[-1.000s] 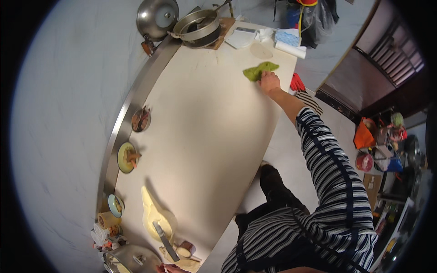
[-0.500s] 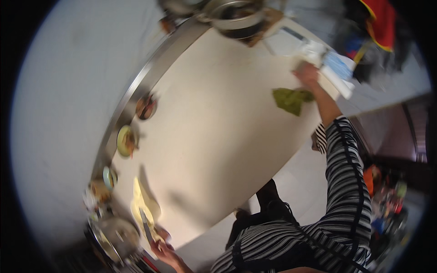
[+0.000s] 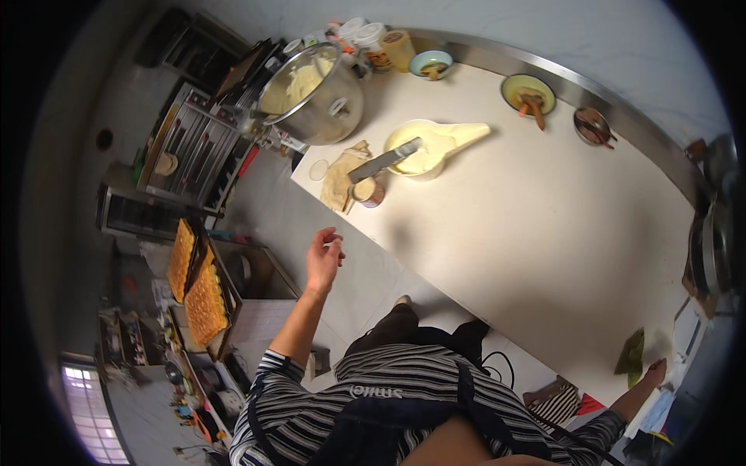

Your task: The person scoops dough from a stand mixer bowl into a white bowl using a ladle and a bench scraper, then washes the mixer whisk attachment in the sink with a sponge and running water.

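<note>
My left hand (image 3: 325,260) hangs in the air beyond the table's near edge, its fingers loosely bent and apart, with nothing in it. Closest to it on the table are a small tin (image 3: 368,193) and a crumpled beige cloth (image 3: 340,180). A flat metal blade (image 3: 381,161) leans across the rim of a pale yellow spouted jug (image 3: 460,140), which holds a creamy mixture. At the far right end, my right hand (image 3: 657,373) is beside a dark green cloth (image 3: 631,354); its fingers are too small and unclear to read.
A big steel mixing bowl (image 3: 342,101) with pale cream stands at the table's left corner. Along the back edge are tubs (image 3: 373,43) and small bowls (image 3: 528,95). Trays of golden baked sheets (image 3: 207,299) lie to the left. Pans (image 3: 715,248) stand at the right.
The view has swung left, bringing the mixing bowl and baked sheets into sight. My left hand has moved away from the blade and jug. My right hand stays near the green cloth.
</note>
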The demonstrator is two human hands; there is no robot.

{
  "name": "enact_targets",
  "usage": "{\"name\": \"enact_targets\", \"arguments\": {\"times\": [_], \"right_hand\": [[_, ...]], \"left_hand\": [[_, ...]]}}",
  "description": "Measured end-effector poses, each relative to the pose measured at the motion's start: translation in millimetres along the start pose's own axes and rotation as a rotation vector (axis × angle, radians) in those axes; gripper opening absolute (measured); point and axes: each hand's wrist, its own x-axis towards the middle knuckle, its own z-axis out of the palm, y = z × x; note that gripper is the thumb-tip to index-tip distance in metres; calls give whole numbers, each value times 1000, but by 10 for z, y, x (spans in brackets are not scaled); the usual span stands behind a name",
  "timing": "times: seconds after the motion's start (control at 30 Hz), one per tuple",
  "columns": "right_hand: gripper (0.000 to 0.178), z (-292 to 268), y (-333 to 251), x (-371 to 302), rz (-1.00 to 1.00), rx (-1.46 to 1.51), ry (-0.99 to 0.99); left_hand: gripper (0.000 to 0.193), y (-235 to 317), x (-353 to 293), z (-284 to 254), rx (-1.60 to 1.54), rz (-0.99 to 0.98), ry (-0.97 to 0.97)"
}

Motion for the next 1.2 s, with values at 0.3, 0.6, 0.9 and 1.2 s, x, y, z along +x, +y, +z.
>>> {"name": "enact_targets", "arguments": {"times": [0.3, 0.6, 0.9, 1.2], "right_hand": [[13, 1834, -1412, -2497, -71, 543, -637], [14, 3595, -2167, -6841, -115, 464, -890], [12, 4281, -1739, -8419, 188, 429, -1095], [14, 6134, -1443, -9182, 404, 704, -1198]], "left_hand": [[27, -138, 1251, -1715, -200, 10, 30], [38, 41, 3365, -2190, -656, -42, -214], [56, 349, 4909, -1989, -869, -397, -304], [17, 233, 5165, -2075, -603, -237, -483]]}}
